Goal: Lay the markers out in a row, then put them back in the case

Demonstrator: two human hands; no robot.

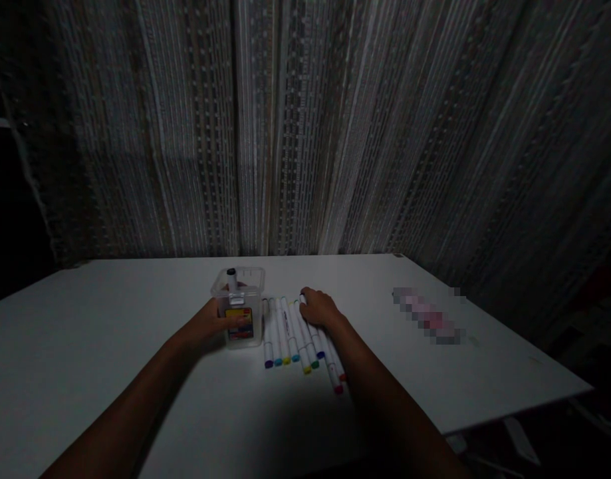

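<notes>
My left hand is wrapped round a clear plastic container that stands upright on the table, a colourful label on its front. One marker with a dark end pokes up out of the container. To the right of it several white markers lie side by side, their purple, blue, yellow, green and red ends toward me. My right hand is closed over the upper end of a blue-ended marker in that row. Its forearm partly covers the rightmost markers.
All this is on a white table. A pixelated pink object lies on its right side. Behind the far edge hangs a striped curtain. Dim items sit below the table's right edge.
</notes>
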